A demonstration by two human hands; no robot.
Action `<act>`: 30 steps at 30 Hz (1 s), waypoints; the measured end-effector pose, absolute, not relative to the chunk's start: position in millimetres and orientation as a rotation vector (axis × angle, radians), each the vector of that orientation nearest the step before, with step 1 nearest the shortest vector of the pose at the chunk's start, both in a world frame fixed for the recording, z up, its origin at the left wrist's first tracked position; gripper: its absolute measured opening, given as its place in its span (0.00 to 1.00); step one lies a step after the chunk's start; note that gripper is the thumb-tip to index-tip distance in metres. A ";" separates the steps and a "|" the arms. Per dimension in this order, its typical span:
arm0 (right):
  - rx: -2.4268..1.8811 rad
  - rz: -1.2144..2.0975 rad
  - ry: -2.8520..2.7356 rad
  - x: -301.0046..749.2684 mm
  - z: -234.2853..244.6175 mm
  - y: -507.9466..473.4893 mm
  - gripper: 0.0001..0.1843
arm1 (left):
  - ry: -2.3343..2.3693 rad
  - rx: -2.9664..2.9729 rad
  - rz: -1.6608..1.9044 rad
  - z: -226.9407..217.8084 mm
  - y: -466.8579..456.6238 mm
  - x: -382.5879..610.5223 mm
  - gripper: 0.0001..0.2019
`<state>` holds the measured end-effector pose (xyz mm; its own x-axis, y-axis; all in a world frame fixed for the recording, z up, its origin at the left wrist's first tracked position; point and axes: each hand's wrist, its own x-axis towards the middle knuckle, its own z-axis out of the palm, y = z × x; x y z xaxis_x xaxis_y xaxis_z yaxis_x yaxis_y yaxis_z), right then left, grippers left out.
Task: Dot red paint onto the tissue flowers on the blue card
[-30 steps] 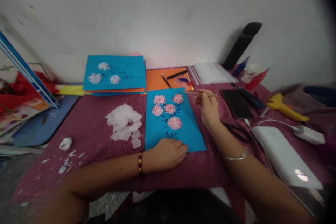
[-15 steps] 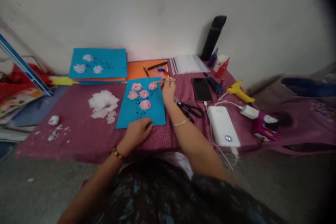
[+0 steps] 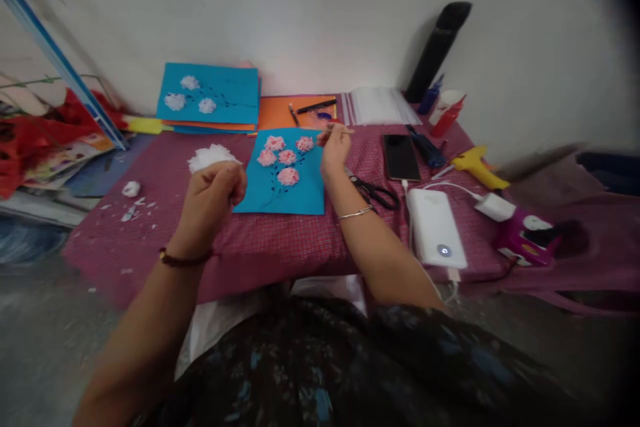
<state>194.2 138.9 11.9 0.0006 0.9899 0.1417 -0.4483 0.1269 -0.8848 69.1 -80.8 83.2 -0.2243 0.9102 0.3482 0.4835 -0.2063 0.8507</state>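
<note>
My right hand [image 3: 336,150] is closed in a pinch at the upper right corner of a blue sheet [image 3: 305,197]. Between its fingers is what looks like a thin paintbrush [image 3: 347,131]; its front end is hidden or blurred. Pink-and-white crumpled paper flowers [image 3: 288,177] sit on the sheet among dark painted stems and leaves. My left hand [image 3: 213,193] is raised left of the sheet, fingers curled together; anything inside them cannot be made out. It partly covers a pile of white paper pieces [image 3: 210,156] behind it.
Left lie a white crumpled ball [image 3: 131,189] and scraps. Another flowered blue sheet [image 3: 235,87] tops a stack at the back. Right are scissors [image 3: 383,195], a phone [image 3: 401,159], a white power bank [image 3: 436,230], a yellow glue gun [image 3: 479,168], a red bottle [image 3: 449,117] and a tall black bottle [image 3: 440,50].
My left hand has lifted off the blue sheet's lower edge and moved left and up, its fingers curled. My right hand has shifted slightly toward the sheet's outer corner. The view has tilted.
</note>
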 end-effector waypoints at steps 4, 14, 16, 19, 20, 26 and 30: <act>-0.790 1.223 -0.816 200.1 16.2 138.2 0.14 | 1.676 1.648 1.393 88.2 -99.2 68.2 0.26; -0.927 1.373 -0.561 202.7 16.5 128.3 0.16 | 1.750 1.295 1.254 53.4 -0.8 -17.8 0.14; -0.947 1.431 -0.533 202.4 16.4 127.6 0.19 | 1.720 1.231 1.226 48.5 13.6 -23.5 0.14; -0.962 1.490 -0.505 202.9 14.8 127.9 0.19 | 1.670 1.160 1.213 40.9 28.7 -27.5 0.15; -0.966 1.504 -0.496 203.4 14.2 128.1 0.19 | 1.655 1.137 1.210 38.8 32.3 -28.3 0.15; -0.982 1.568 -0.416 208.5 13.0 129.7 0.17 | 1.623 0.958 1.231 30.8 43.8 -30.5 0.15; -0.979 1.579 -0.356 212.0 14.1 131.3 0.16 | 1.597 0.836 1.339 30.9 40.5 -32.5 0.16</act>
